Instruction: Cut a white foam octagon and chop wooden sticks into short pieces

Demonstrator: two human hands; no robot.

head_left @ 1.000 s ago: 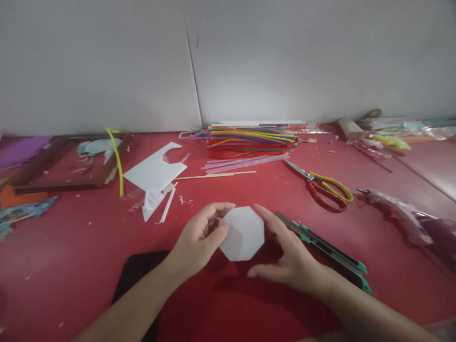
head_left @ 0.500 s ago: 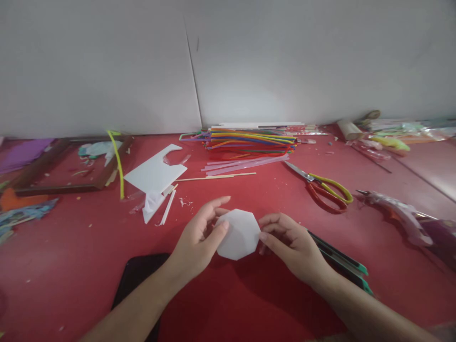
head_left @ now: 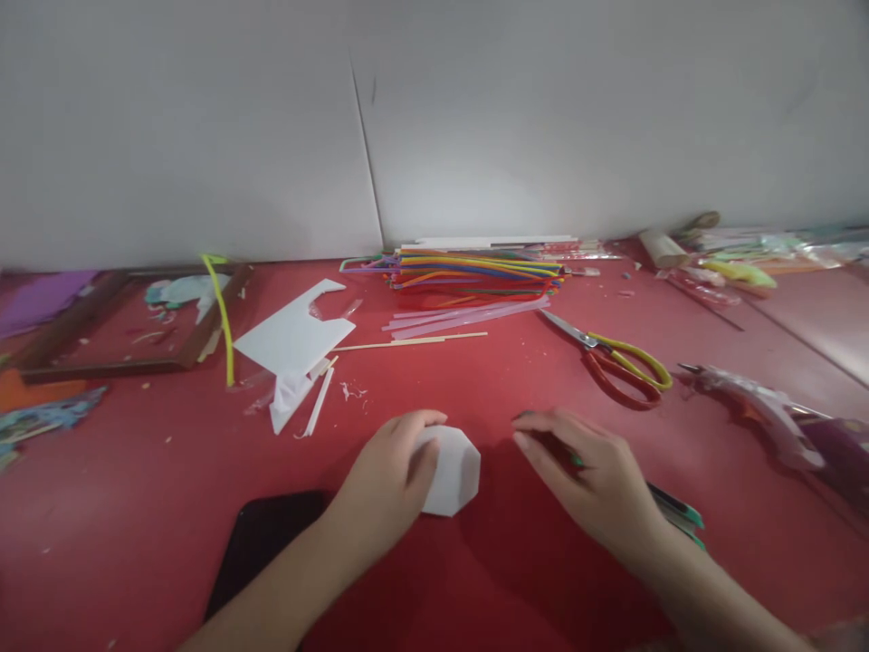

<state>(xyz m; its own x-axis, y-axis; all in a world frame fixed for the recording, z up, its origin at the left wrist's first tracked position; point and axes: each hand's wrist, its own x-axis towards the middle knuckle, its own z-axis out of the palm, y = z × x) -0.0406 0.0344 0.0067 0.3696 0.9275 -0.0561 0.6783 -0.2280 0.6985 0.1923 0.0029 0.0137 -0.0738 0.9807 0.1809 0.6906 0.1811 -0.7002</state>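
Nearest, bottom L: black phone/tablet (head_left: pixel 268 534) flat on the red table (head_left: pixel 529 561), partly under my L forearm. My L hand (head_left: pixel 386 471) has the white octagon (head_left: pixel 456 471), thumb over its L side, fingers curled round the far edge; approx. half of it shows, R of my thumb. Can't tell if it's touching the tabletop. It sits betw. my hands, nearer L, well apart from R fingertips.

My R hand (head_left: pixel 597 471): thumb & index tips almost meeting, narrow gap betw. them, no hold on the octagon. It's over the green-and-black cutter (head_left: pixel 679 516), mostly hidden; can't tell if I'm touching it.

Bit further, far R: pointed-tip tool w/ pale pink body (head_left: pixel 767 403). L of that, scissors (head_left: pixel 594 341), one red & one yellow handle, blades pointing up-left. L side: white strip (head_left: pixel 320 398) next to crumpled white paper (head_left: pixel 291 394), then cut-out white sheet (head_left: pixel 291 335) just behind, yellow pipe cleaner (head_left: pixel 225 317) to its L.

Beyond: thin wooden sticks (head_left: pixel 407 342), lilac strips (head_left: pixel 468 317), multicol. pipe-cleaner bundle (head_left: pixel 475 272). Brown frame (head_left: pixel 109 369) far L, w/ scraps inside. Grey-white wall (head_left: pixel 543 118) at back.
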